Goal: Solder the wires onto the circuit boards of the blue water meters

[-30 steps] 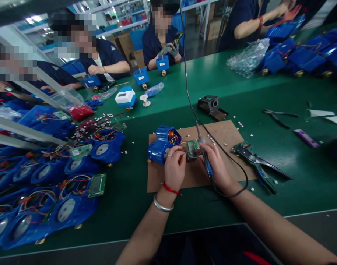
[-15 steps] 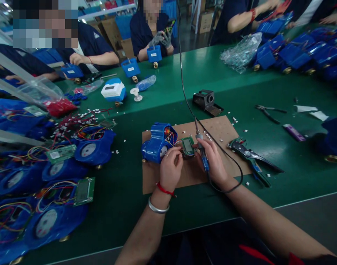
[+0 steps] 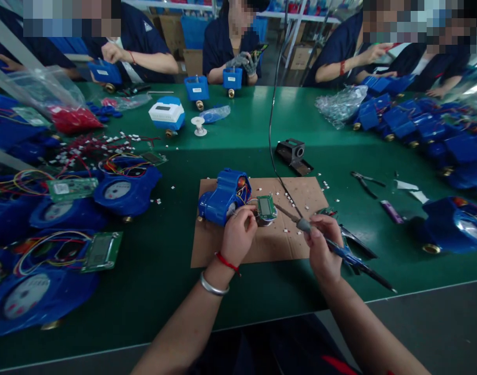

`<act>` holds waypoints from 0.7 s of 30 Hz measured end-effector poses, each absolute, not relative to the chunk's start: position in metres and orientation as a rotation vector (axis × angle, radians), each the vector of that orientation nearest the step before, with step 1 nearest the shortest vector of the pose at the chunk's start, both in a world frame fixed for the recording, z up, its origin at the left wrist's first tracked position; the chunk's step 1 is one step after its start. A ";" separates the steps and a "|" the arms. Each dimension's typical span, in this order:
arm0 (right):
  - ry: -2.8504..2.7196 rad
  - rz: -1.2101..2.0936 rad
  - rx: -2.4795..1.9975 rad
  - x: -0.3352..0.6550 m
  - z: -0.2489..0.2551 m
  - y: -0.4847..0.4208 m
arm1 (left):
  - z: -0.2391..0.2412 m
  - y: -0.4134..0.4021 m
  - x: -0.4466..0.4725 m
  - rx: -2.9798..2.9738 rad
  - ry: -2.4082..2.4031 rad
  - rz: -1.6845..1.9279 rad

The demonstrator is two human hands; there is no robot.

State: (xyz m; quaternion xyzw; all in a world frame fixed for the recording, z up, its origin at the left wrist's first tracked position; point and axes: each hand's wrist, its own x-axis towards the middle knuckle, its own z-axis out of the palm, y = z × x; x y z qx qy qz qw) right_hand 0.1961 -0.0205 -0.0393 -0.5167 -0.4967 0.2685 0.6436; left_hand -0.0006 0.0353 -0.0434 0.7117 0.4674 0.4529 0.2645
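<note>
My right hand [image 3: 326, 247] is closed around a soldering iron [image 3: 304, 225], whose metal shaft points left at a small green circuit board with a display [image 3: 266, 207]. A small gap seems to separate the tip from the board's right edge. The board rests on a round object [image 3: 266, 222], mostly covered. At the board's left edge, my left hand [image 3: 240, 232] is pinched; a thin strand shows by its fingers, but what they hold is unclear. Just left of it lies a blue meter housing [image 3: 220, 200] with coloured wires, on a brown cardboard sheet [image 3: 218, 252].
Blue meters [image 3: 124, 195] with wires and boards crowd the left. A black iron stand [image 3: 295, 153] is behind the cardboard. Wire strippers [image 3: 357, 242], pliers [image 3: 365, 182] and another meter [image 3: 457, 224] lie right. A black cord [image 3: 272, 130] hangs down. Several co-workers sit across the table.
My right hand has moved right and tilted the iron from upright to pointing left, its tip drawn back from the stand side. My left hand stays pinched by the board. The view has shifted.
</note>
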 end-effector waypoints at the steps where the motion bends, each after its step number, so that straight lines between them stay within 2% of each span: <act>1: -1.143 0.658 -1.173 0.199 -0.041 -0.022 | -0.043 0.035 -0.001 1.918 1.263 1.226; 21: -1.482 0.650 -1.322 0.206 -0.038 -0.033 | -0.045 0.037 -0.002 1.921 1.216 1.206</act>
